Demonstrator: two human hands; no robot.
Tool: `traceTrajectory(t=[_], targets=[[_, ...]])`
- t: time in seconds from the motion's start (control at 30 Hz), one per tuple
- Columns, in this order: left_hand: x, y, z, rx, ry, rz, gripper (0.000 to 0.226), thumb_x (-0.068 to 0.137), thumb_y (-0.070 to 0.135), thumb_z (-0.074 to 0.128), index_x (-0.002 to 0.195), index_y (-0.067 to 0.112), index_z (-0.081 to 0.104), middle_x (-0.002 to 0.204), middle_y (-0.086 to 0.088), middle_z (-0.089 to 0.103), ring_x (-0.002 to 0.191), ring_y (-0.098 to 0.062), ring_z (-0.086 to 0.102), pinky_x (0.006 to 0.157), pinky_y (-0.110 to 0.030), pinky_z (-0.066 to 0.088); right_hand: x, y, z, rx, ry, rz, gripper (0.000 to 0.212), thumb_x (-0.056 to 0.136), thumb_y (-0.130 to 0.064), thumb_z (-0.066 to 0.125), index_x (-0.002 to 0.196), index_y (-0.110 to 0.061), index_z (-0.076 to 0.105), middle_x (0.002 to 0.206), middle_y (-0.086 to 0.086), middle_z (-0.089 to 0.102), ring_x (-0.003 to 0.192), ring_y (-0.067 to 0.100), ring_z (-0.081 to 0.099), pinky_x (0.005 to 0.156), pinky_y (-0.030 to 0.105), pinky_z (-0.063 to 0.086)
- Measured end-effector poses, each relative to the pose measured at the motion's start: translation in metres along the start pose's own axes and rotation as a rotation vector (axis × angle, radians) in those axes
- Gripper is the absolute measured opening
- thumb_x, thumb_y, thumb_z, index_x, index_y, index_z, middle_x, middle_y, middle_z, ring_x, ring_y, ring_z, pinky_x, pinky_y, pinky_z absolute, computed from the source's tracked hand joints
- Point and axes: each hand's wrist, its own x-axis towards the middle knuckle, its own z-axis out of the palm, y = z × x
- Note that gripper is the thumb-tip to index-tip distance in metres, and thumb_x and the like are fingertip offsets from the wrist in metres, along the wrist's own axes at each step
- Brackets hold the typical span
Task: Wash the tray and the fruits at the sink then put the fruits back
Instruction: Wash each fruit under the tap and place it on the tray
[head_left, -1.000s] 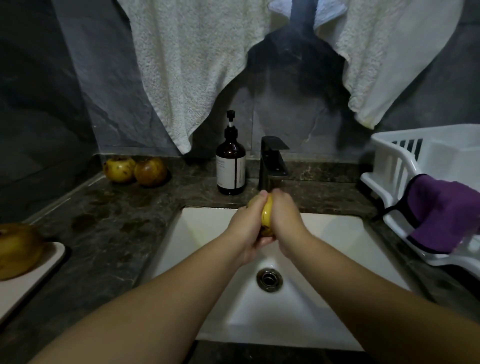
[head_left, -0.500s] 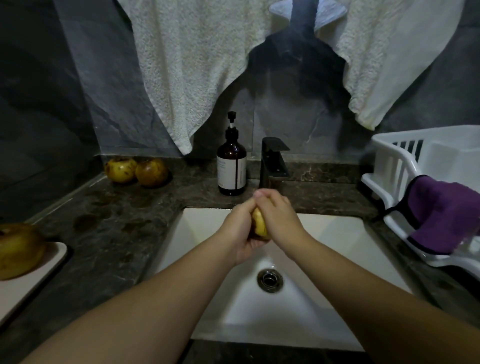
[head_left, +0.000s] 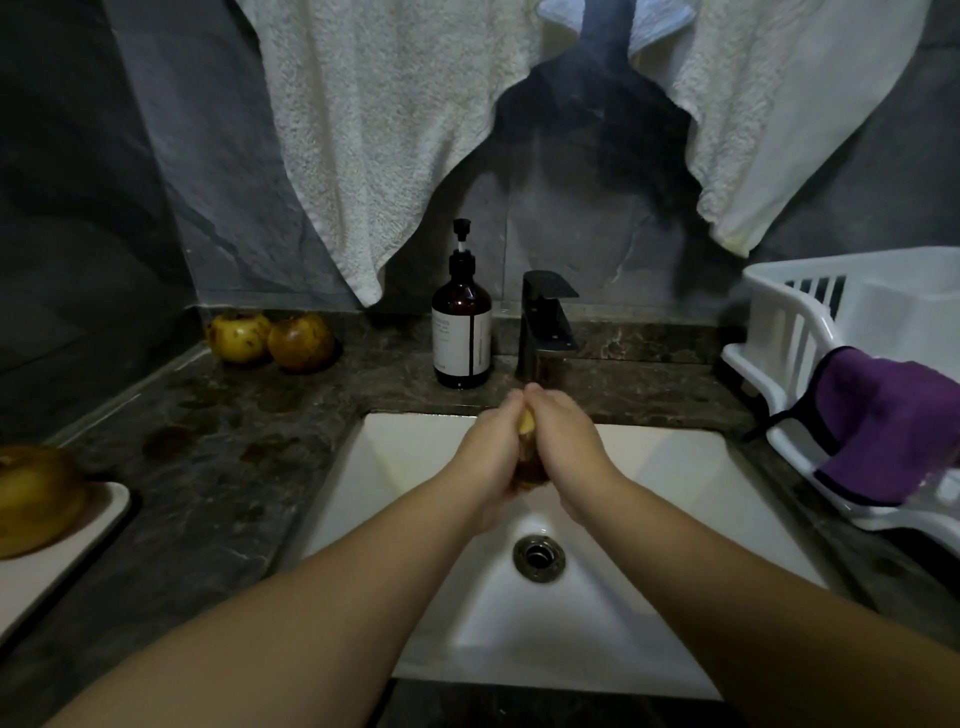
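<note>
Over the white sink (head_left: 395, 467), just below the black faucet (head_left: 545, 332), my left hand (head_left: 491, 457) and my right hand (head_left: 569, 452) wrap a yellow fruit (head_left: 527, 457) from both sides. Only a thin strip of the fruit shows between my palms. Two more yellow-brown fruits (head_left: 270, 338) sit on the counter at the back left. Another fruit (head_left: 36, 499) lies on the pale tray (head_left: 67, 556) at the left edge of the view.
A brown pump soap bottle (head_left: 462, 332) stands left of the faucet. A white dish rack (head_left: 810, 338) with a purple cloth (head_left: 893, 421) fills the right counter. White towels (head_left: 395, 130) hang above the sink. The drain (head_left: 539, 558) lies below my hands.
My hands have closed further round the fruit and turned it, so less of it shows than a second ago. They stay under the faucet.
</note>
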Motion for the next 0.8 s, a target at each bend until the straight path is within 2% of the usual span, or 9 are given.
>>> traceTrajectory(t=[0.07, 0.2, 0.3, 0.37, 0.43, 0.53, 0.6, 0.7, 0.8], targets=[[-0.004, 0.007, -0.005, -0.102, -0.028, -0.063, 0.05, 0.104, 0.057, 0.05, 0.125, 0.015, 0.067, 0.11, -0.016, 0.078, 0.1, -0.03, 0.077, 0.069, -0.037, 0.064, -0.003, -0.004, -0.002, 0.022, 0.018, -0.075, 0.017, 0.098, -0.047, 0.057, 0.093, -0.038, 0.072, 0.1, 0.0, 0.071, 0.096, 0.02, 0.068, 0.084, 0.041, 0.058], [-0.007, 0.008, -0.01, -0.095, -0.129, -0.125, 0.056, 0.099, 0.059, 0.057, 0.127, 0.013, 0.069, 0.116, -0.017, 0.077, 0.105, -0.032, 0.075, 0.084, -0.043, 0.064, -0.002, -0.007, -0.01, 0.206, -0.026, -0.011, 0.019, 0.099, -0.037, 0.058, 0.095, -0.034, 0.076, 0.105, 0.005, 0.074, 0.1, 0.024, 0.07, 0.086, 0.044, 0.059], [-0.002, 0.001, -0.001, 0.099, -0.029, -0.015, 0.05, 0.103, 0.06, 0.049, 0.129, 0.02, 0.065, 0.117, -0.013, 0.075, 0.11, -0.031, 0.071, 0.095, -0.05, 0.06, -0.002, -0.002, -0.002, -0.009, -0.005, -0.031, 0.021, 0.101, -0.045, 0.049, 0.098, -0.035, 0.067, 0.104, 0.003, 0.07, 0.097, 0.02, 0.066, 0.088, 0.041, 0.054], [-0.001, 0.0, 0.002, 0.129, 0.026, 0.057, 0.047, 0.106, 0.056, 0.045, 0.13, 0.02, 0.063, 0.114, -0.012, 0.074, 0.105, -0.029, 0.072, 0.094, -0.049, 0.06, -0.001, 0.0, 0.002, -0.073, 0.009, -0.08, 0.021, 0.101, -0.049, 0.047, 0.098, -0.036, 0.063, 0.103, 0.0, 0.069, 0.097, 0.019, 0.065, 0.093, 0.044, 0.054], [-0.006, 0.003, 0.002, -0.014, 0.014, 0.021, 0.047, 0.106, 0.055, 0.046, 0.127, 0.019, 0.066, 0.112, -0.012, 0.077, 0.099, -0.027, 0.075, 0.082, -0.042, 0.064, -0.002, -0.003, -0.002, -0.042, 0.033, -0.107, 0.021, 0.098, -0.049, 0.054, 0.095, -0.034, 0.067, 0.099, 0.001, 0.07, 0.096, 0.021, 0.067, 0.092, 0.047, 0.056], [-0.013, 0.008, -0.003, -0.106, -0.129, -0.093, 0.055, 0.102, 0.058, 0.052, 0.127, 0.012, 0.07, 0.116, -0.017, 0.077, 0.11, -0.031, 0.073, 0.098, -0.045, 0.057, 0.0, -0.008, -0.01, 0.139, 0.024, -0.08, 0.017, 0.097, -0.04, 0.059, 0.098, -0.031, 0.073, 0.102, 0.007, 0.073, 0.1, 0.028, 0.07, 0.092, 0.053, 0.057], [-0.013, 0.006, -0.001, -0.05, -0.132, -0.087, 0.056, 0.101, 0.059, 0.053, 0.13, 0.014, 0.068, 0.12, -0.017, 0.075, 0.115, -0.032, 0.07, 0.106, -0.049, 0.053, 0.0, -0.007, -0.011, 0.141, -0.008, -0.08, 0.017, 0.095, -0.042, 0.058, 0.095, -0.036, 0.074, 0.098, 0.004, 0.074, 0.098, 0.027, 0.071, 0.088, 0.049, 0.059], [-0.013, 0.005, 0.002, -0.002, -0.061, -0.024, 0.051, 0.105, 0.056, 0.049, 0.135, 0.018, 0.063, 0.122, -0.016, 0.073, 0.114, -0.032, 0.069, 0.106, -0.052, 0.054, -0.001, 0.001, -0.007, 0.011, -0.073, -0.122, 0.015, 0.093, -0.051, 0.06, 0.092, -0.042, 0.072, 0.097, 0.0, 0.073, 0.097, 0.021, 0.07, 0.081, 0.041, 0.058], [-0.012, 0.009, 0.001, -0.08, -0.076, -0.055, 0.051, 0.106, 0.052, 0.048, 0.138, 0.014, 0.062, 0.125, -0.02, 0.072, 0.118, -0.035, 0.068, 0.108, -0.051, 0.051, 0.001, -0.003, -0.012, 0.149, -0.069, -0.071, 0.015, 0.092, -0.046, 0.065, 0.092, -0.035, 0.075, 0.105, 0.006, 0.073, 0.1, 0.024, 0.07, 0.082, 0.041, 0.058]])
